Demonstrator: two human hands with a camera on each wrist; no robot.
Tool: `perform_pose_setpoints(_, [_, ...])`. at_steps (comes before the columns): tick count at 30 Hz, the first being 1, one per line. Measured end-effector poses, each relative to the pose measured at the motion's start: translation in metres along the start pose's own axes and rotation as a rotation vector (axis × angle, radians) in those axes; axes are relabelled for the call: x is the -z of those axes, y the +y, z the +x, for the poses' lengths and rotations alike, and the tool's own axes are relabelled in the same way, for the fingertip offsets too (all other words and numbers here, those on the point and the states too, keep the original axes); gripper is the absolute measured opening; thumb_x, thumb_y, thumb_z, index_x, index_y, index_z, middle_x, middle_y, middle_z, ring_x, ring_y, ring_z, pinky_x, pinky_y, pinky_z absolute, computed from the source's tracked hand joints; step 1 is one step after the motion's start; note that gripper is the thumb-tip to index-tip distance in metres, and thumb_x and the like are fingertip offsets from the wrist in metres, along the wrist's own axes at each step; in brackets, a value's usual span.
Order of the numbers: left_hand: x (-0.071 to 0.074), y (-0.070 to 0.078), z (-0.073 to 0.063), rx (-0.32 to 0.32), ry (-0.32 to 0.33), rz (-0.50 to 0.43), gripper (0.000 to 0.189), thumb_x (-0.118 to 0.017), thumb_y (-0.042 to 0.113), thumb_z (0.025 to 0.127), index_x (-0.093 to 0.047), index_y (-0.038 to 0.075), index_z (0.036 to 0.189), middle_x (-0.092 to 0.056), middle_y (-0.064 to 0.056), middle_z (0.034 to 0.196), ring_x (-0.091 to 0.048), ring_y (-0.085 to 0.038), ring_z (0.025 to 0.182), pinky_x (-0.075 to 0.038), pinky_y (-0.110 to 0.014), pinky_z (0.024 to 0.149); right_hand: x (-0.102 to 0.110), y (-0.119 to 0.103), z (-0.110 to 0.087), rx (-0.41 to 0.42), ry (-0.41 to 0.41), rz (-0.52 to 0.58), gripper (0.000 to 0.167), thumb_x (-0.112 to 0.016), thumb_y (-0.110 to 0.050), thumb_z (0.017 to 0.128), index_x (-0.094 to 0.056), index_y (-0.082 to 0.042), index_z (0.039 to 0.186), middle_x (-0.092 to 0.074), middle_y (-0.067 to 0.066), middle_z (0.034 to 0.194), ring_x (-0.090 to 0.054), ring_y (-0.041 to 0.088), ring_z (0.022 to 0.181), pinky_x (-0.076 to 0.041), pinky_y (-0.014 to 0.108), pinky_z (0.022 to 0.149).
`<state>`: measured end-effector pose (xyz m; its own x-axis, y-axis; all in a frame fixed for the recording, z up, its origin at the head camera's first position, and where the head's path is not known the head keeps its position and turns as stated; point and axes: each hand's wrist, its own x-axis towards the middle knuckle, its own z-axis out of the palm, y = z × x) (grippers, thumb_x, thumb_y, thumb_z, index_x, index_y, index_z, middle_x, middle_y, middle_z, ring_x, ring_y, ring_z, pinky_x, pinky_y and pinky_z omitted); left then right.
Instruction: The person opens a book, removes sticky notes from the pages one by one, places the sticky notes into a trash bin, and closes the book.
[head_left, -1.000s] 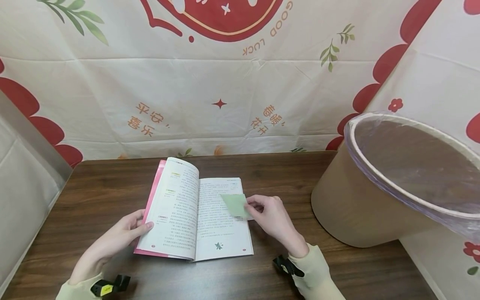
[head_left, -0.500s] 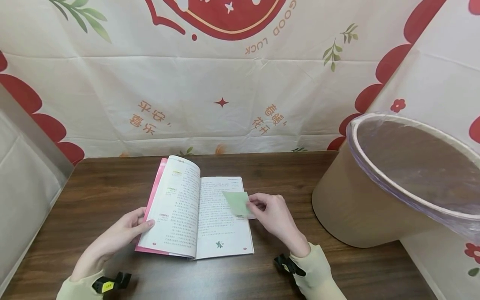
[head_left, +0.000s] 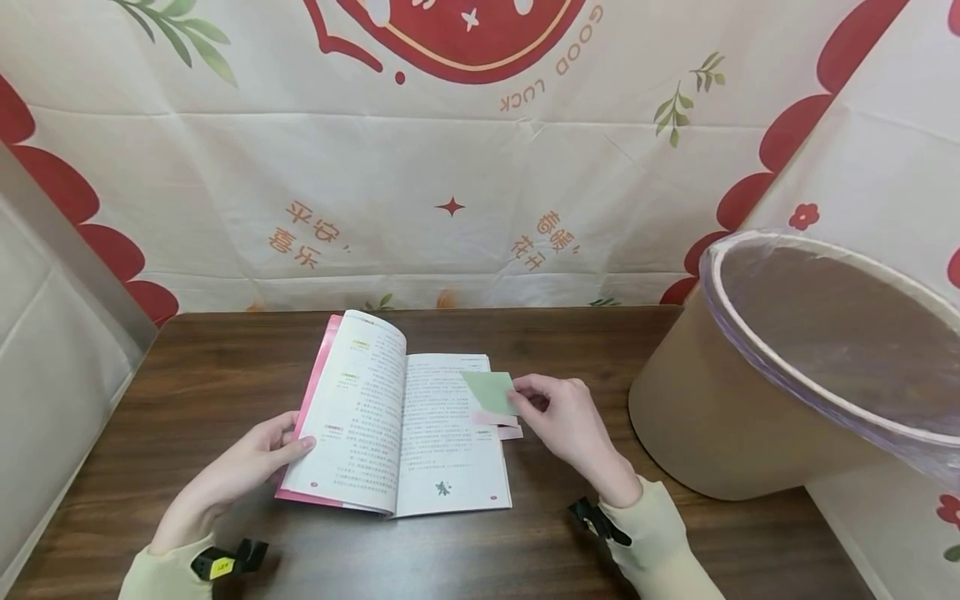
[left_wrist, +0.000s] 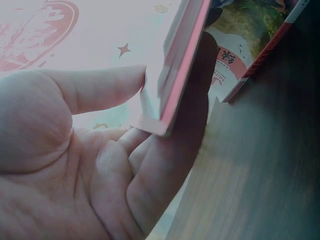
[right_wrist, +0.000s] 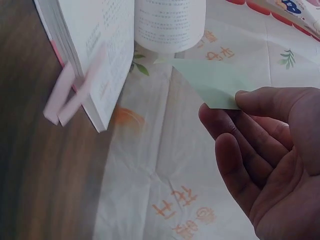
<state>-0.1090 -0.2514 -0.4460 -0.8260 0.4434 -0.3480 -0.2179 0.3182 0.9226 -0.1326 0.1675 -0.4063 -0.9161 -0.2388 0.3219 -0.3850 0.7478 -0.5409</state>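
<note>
An open book (head_left: 450, 467) with printed pages and a pink cover lies on the table, its left half raised. My left hand (head_left: 251, 467) grips that raised half at its left edge. In the left wrist view the thumb (left_wrist: 110, 89) is on the page side, with the other fingers behind the cover. My right hand (head_left: 566, 417) pinches a green slip of paper (head_left: 489, 392) by its right corner, above the right page. In the right wrist view the slip (right_wrist: 210, 80) is apart from the book. Pink paper strips (right_wrist: 80, 97) stick out from the book's right edge.
A large brown bin (head_left: 720, 417) with a clear plastic liner stands at the right of the wooden table (head_left: 585, 342). A printed white and red cloth (head_left: 450, 150) hangs behind. A grey panel (head_left: 60, 317) borders the left side.
My right hand has moved up and slightly right with the green slip, uncovering the pink strips at the page edge. My left hand still holds the book; the view has shifted slightly.
</note>
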Motion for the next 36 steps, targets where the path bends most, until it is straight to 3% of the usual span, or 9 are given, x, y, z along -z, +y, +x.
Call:
perform_pose_setpoints(13, [0.000, 0.000, 0.001, -0.001, -0.005, -0.001, 0.068, -0.058, 0.021, 0.108, -0.024, -0.014, 0.156, -0.073, -0.024, 0.127, -0.078, -0.015, 0.100, -0.064, -0.029, 0.085, 0.046, -0.007, 0.017, 0.116, 0.091, -0.119, 0.008, -0.080, -0.005, 0.090, -0.082, -0.005, 0.097, -0.082, 0.006, 0.084, -0.066, 0.011, 0.066, -0.053, 0.026, 0.063])
perform_pose_setpoints(25, [0.001, 0.000, 0.000, 0.000, -0.009, 0.006, 0.068, -0.057, 0.021, 0.109, -0.023, -0.014, 0.156, -0.073, -0.024, 0.127, -0.077, -0.013, 0.100, -0.063, -0.027, 0.085, 0.073, -0.024, 0.030, 0.201, 0.113, -0.198, 0.007, -0.079, -0.006, 0.090, -0.082, -0.010, 0.096, -0.077, 0.000, 0.074, -0.056, 0.006, 0.059, -0.044, 0.024, 0.058])
perform_pose_setpoints(36, [0.001, 0.001, -0.001, -0.018, -0.023, 0.005, 0.066, -0.055, 0.021, 0.110, -0.024, -0.015, 0.155, -0.073, -0.024, 0.126, -0.076, -0.010, 0.099, -0.063, -0.027, 0.084, 0.095, -0.045, 0.047, 0.287, 0.156, -0.262, 0.009, -0.077, -0.005, 0.090, -0.082, -0.008, 0.097, -0.079, 0.002, 0.077, -0.068, 0.012, 0.063, -0.055, 0.037, 0.063])
